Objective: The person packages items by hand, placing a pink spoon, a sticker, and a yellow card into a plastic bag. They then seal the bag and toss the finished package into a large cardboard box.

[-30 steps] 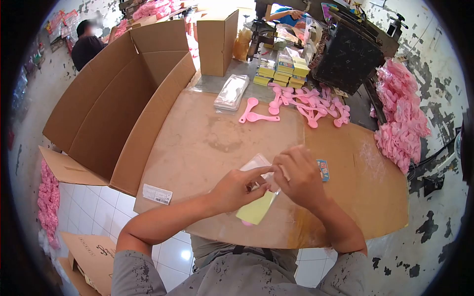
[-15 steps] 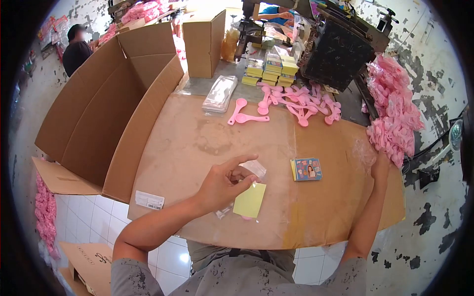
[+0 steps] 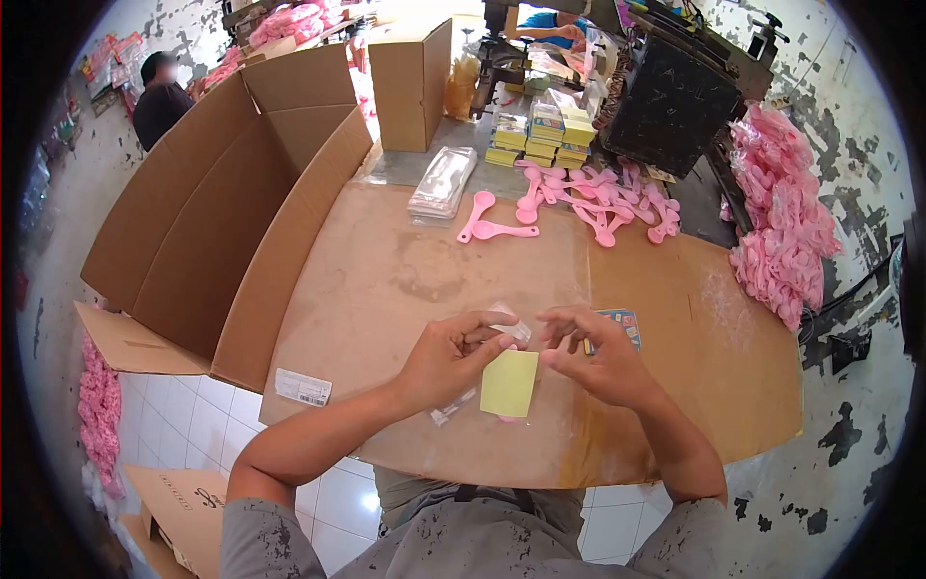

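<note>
My left hand [image 3: 450, 359] pinches the top of a clear plastic bag with a pale yellow card [image 3: 509, 383] in it, above the cardboard-covered table. A bit of pink shows at the card's lower edge; what it belongs to is hidden. Close on the other side of the card is my right hand [image 3: 600, 359], its fingers bent and apart, with nothing visible in them. Behind that hand lies a small stack of printed cards [image 3: 622, 326], partly covered by it. Clear plastic [image 3: 453, 409] shows below my left hand.
Pink measuring spoons [image 3: 603, 207] lie along the table's back, beside a stack of clear bags [image 3: 442, 183] and several card stacks [image 3: 540, 135]. A large open carton [image 3: 289, 261] stands left. Bagged pink items [image 3: 781, 222] are heaped right. A person [image 3: 162, 106] is at far left.
My right hand has come from the pink heap at the right edge to beside the yellow card, now partly covering the printed cards. My left hand keeps its hold. The view has shifted slightly.
</note>
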